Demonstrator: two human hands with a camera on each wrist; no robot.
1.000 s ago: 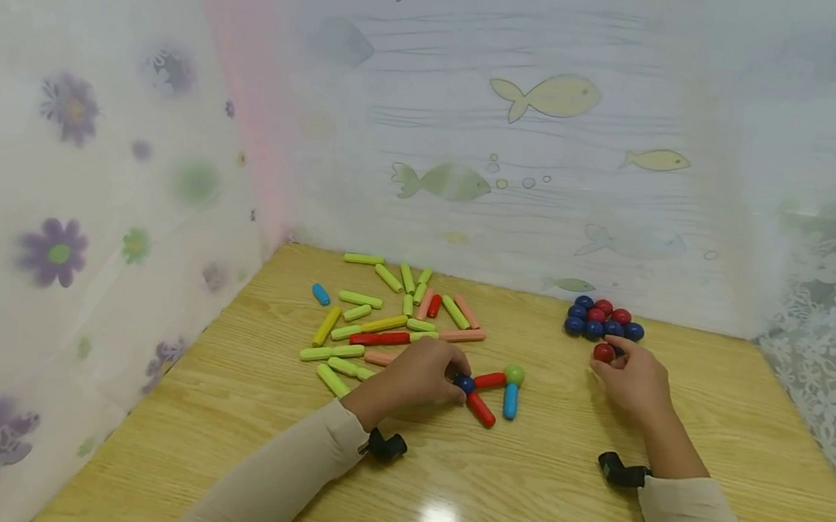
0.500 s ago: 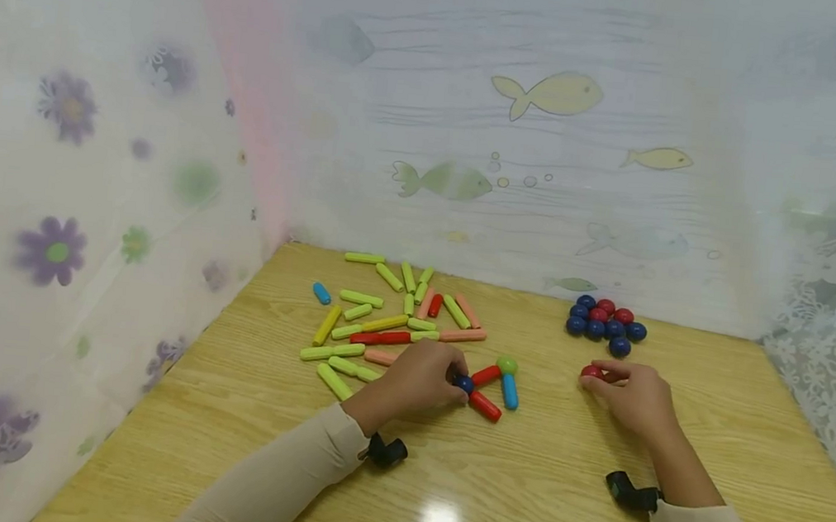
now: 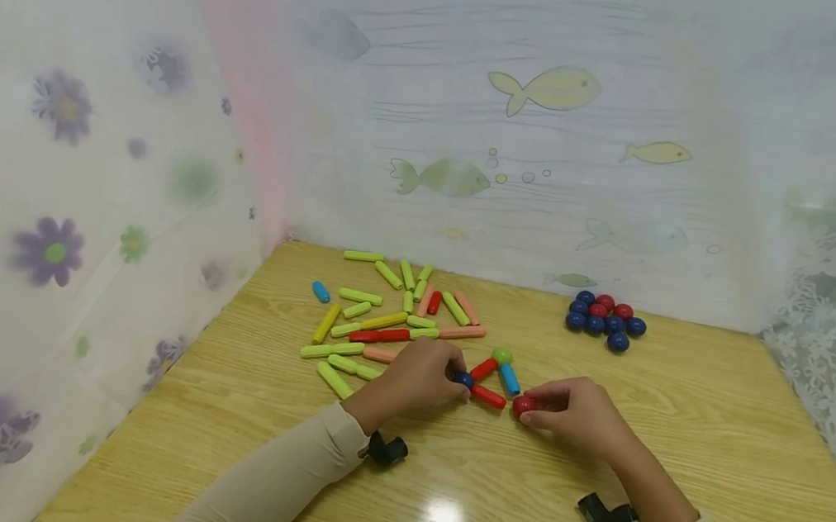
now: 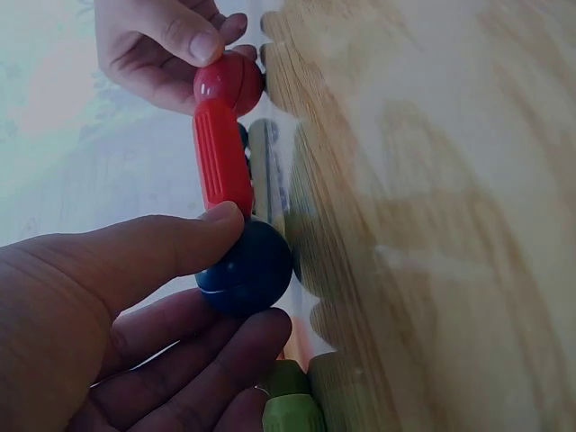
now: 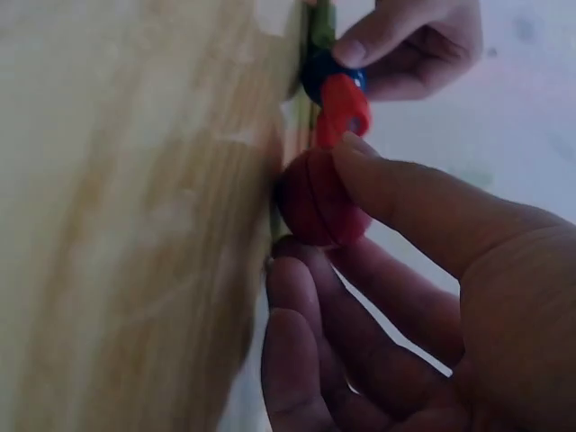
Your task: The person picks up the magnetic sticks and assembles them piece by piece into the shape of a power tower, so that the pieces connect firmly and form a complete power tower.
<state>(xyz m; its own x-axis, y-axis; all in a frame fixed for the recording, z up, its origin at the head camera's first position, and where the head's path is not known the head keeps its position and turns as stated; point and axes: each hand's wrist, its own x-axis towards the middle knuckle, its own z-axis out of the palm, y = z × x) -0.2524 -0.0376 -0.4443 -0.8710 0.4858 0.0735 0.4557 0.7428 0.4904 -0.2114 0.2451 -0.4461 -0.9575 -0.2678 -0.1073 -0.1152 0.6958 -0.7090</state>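
Note:
My left hand (image 3: pixel 423 375) pinches a dark blue ball (image 4: pixel 245 270) between thumb and fingers. Two red rods join that ball: one red rod (image 3: pixel 488 396) points right, the other red rod (image 3: pixel 484 370) runs up to a green ball (image 3: pixel 502 356). From the green ball a short blue rod (image 3: pixel 510 378) angles down to the right. My right hand (image 3: pixel 578 413) holds a red ball (image 5: pixel 322 198) by thumb and fingertips, close to the free end of the right-pointing rod.
Several blue and red balls (image 3: pixel 617 342) cluster at the back right of the wooden table (image 3: pixel 516 502). Many lime, yellow, salmon and red rods (image 3: pixel 361 297) are spread behind and left of my left hand. A patterned curtain (image 3: pixel 431 113) borders the table's back.
My right hand has brought the red ball from beside the ball cluster leftward and nearer, to the rod's end. The joined rods have swung clockwise about the blue ball; my left hand stays put.

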